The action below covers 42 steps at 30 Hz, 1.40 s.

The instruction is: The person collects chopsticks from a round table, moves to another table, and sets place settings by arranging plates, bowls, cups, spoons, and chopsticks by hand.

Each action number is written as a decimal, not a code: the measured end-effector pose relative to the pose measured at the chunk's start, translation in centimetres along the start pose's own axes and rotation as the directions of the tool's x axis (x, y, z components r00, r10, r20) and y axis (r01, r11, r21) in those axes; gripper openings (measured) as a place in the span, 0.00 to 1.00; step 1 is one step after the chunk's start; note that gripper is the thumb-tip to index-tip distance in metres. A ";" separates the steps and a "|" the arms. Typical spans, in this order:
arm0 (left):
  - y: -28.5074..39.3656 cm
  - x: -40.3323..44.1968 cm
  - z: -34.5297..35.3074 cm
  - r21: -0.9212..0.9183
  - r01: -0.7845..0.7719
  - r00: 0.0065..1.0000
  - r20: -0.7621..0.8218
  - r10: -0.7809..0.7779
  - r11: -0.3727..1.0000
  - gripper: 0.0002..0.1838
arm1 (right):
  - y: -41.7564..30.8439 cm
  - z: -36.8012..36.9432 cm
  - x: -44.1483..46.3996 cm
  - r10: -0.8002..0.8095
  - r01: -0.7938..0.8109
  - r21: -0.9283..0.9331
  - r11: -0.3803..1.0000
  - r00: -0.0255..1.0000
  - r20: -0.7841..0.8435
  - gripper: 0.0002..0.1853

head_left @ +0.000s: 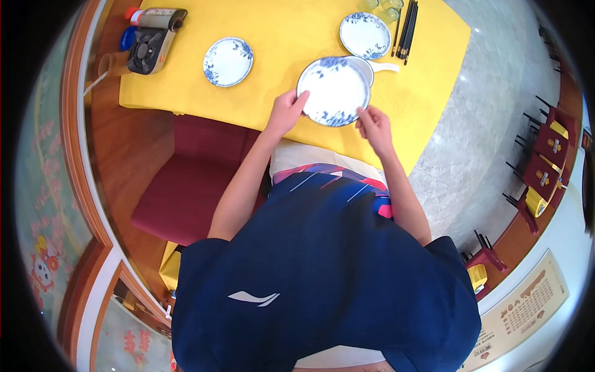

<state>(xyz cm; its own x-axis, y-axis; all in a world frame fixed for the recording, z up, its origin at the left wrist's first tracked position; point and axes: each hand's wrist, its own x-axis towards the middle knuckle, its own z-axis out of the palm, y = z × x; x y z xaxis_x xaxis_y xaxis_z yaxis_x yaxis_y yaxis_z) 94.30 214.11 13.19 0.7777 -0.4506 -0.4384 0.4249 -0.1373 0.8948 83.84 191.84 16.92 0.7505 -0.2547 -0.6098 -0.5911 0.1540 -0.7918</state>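
Both hands on the plate [334, 96] now: our left hand [287, 111] grips its left rim, thumb on top, while our right hand [375, 129] pinches the lower right rim. We have it over the table [279, 31], by the front edge. Right behind it peek a bowl [368, 69] and a spoon [387, 67]; whether plate and bowl touch, we can't tell. We see room leftward, up to a second plate [229, 61], and rightward to the slanting side edge. Beyond the bowl, a third plate [364, 36], chopsticks [407, 31] and glasses [390, 8] crowd in; a stove [150, 49] sits far left, a chair [180, 186] in front.
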 end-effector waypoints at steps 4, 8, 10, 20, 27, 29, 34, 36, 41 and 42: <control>-4.5 -3.0 -1.0 0.251 0.113 0.994 -0.032 -0.108 0.961 0.18 | 5.3 0.4 -0.3 0.041 -0.034 -0.061 0.998 0.993 0.114 0.16; -9.0 -4.2 -1.8 0.412 0.288 0.930 0.095 -0.355 0.864 0.21 | 9.1 0.2 0.2 0.120 -0.086 -0.248 0.965 0.984 0.128 0.16; -13.4 -3.6 -2.2 0.372 0.330 0.895 0.169 -0.413 0.867 0.22 | 11.4 -0.1 0.8 0.138 -0.106 -0.251 0.962 0.984 0.115 0.16; -11.9 -0.2 0.1 0.352 0.429 0.828 0.214 -0.518 0.832 0.22 | 13.5 -2.2 2.8 -0.041 -0.018 -0.575 0.818 0.995 -0.089 0.21; -11.2 0.6 0.7 0.392 0.377 0.888 0.105 -0.448 0.839 0.22 | 5.0 -3.4 4.5 -0.168 -0.045 -0.612 0.789 0.943 -0.286 0.26; -10.8 0.6 0.4 0.447 0.352 0.892 0.107 -0.440 0.822 0.23 | 3.6 -3.4 5.9 -0.191 -0.002 -0.629 0.777 0.952 -0.239 0.26; -7.3 1.5 0.4 0.710 0.098 0.982 0.044 -0.183 0.697 0.25 | 2.3 -2.7 8.6 -0.251 0.110 -0.612 0.783 0.957 -0.148 0.24; -5.3 2.0 0.7 0.712 0.066 0.992 0.027 -0.121 0.699 0.26 | 2.4 -2.2 9.0 -0.260 0.118 -0.594 0.796 0.952 -0.160 0.23; -1.2 2.5 1.9 0.234 0.080 0.996 0.013 -0.085 0.969 0.23 | 1.6 -0.1 7.8 -0.226 0.097 -0.507 0.856 0.954 -0.199 0.22; -0.7 2.5 1.8 0.230 0.084 0.996 0.006 -0.088 0.970 0.23 | 1.2 0.9 7.3 -0.224 0.097 -0.510 0.854 0.956 -0.192 0.22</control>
<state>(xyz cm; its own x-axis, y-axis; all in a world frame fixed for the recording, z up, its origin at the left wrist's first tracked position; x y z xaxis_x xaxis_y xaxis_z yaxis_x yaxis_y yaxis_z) 95.10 211.53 11.60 0.7346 -0.4417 -0.5150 0.3712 -0.3737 0.8500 88.92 191.02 11.49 0.7926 -0.4610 -0.3990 -0.5827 -0.3804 -0.7182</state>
